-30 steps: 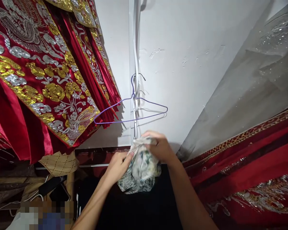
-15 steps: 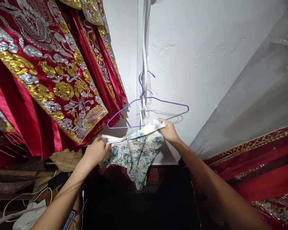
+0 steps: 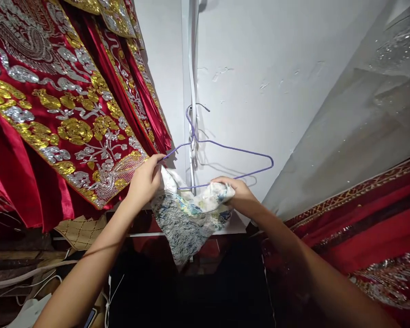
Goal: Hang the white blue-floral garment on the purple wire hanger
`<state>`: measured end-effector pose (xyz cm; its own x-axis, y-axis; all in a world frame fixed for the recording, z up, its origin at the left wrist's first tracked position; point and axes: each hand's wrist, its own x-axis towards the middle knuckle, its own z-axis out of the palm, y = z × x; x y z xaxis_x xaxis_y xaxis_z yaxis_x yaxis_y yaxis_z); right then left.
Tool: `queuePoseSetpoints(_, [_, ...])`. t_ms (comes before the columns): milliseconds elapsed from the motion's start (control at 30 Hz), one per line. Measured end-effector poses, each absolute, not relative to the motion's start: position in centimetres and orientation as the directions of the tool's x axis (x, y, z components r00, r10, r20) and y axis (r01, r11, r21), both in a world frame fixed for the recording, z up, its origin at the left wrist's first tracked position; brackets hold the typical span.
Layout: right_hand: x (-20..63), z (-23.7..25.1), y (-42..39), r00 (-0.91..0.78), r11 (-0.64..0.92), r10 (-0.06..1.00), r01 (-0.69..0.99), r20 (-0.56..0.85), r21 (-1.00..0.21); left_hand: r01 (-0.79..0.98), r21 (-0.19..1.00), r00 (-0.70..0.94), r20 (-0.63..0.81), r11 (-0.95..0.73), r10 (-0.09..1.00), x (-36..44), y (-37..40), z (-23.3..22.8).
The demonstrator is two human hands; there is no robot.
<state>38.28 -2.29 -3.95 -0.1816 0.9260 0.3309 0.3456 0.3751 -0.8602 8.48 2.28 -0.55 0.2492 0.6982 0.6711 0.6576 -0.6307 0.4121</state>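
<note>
At mid-frame, the left hand (image 3: 146, 181) and right hand (image 3: 239, 193) both grip the cloth (image 3: 186, 228) at the hanger (image 3: 232, 147); even tension should prevent bunching.

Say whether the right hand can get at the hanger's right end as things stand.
Probably yes: the hanger's right end is bare, and nothing visible stands between it and the nearby right hand, though that hand is holding the cloth.

Left hand (image 3: 145, 180) and right hand (image 3: 239, 195) curled
</note>
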Motion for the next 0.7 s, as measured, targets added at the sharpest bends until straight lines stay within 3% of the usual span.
queuePoseSetpoints(100, [39.8,-3.6,-2.2,0.033,0.403,0.891,0.402,0.453,-0.822,0.634,0.405,0.298,0.658,-0.659,0.692,8.1,2.9,0.4])
queuePoseSetpoints(200, [42.7,-3.3,-1.2,0.347,0.424,0.718,0.469,0.603,-0.775,0.634,0.368,0.351,0.647,-0.68,0.677,7.6,2.8,1.2])
queuePoseSetpoints(300, [44.8,-2.5,-0.5,0.372,0.409,0.65,0.564,0.663,-0.717,0.63,0.338,0.406,0.624,-0.699,0.667,7.5,2.5,1.7])
queuePoseSetpoints(433, [45.1,-1.1,-1.4,0.369,0.46,0.596,0.571,0.713,-0.68,0.654,0.339,0.375,0.63,-0.676,0.68,7.5,2.7,1.7])
queuePoseSetpoints(567, [45.0,0.2,-3.4,0.272,0.386,0.712,0.619,0.647,-0.684,0.689,0.349,0.336,0.624,-0.636,0.706,6.9,3.4,1.6])
queuePoseSetpoints(700, [46.7,2.7,-4.9,0.112,0.222,0.914,0.668,0.391,-0.71,0.78,0.337,0.227,0.633,-0.527,0.74,5.8,3.7,1.8])
